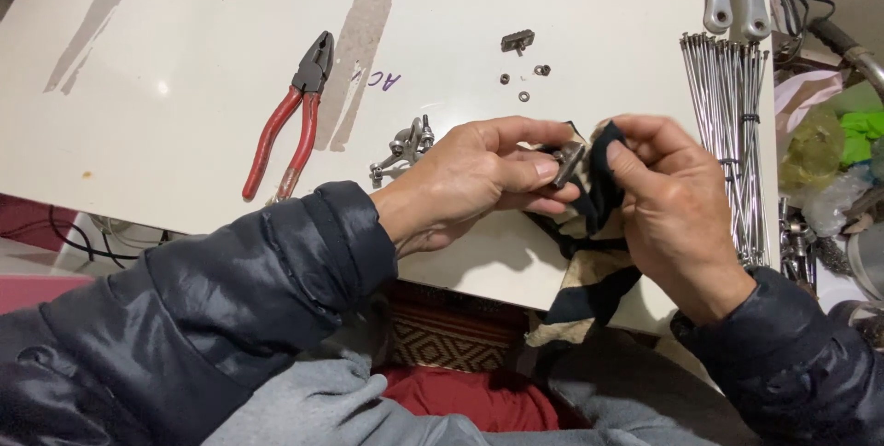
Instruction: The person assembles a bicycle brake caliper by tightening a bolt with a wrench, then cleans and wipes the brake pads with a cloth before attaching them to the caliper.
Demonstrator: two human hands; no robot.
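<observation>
Metal part (565, 164): pinched by left hand (479, 179), long axis tilted up-right; striped cloth (594, 225) pinched against it by right hand (677, 211); pliers (290, 119) well left on surface (184, 59).

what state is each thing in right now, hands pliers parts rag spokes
left hand: pinching a small metal part
right hand: holding a striped rag against the part
red-handled pliers: jaws shut, lying flat on the white table, untouched
metal brake piece: lying on the table beside the left hand
nuts and washers: loose, scattered
spokes: bundled, lying at the table's right edge
</observation>
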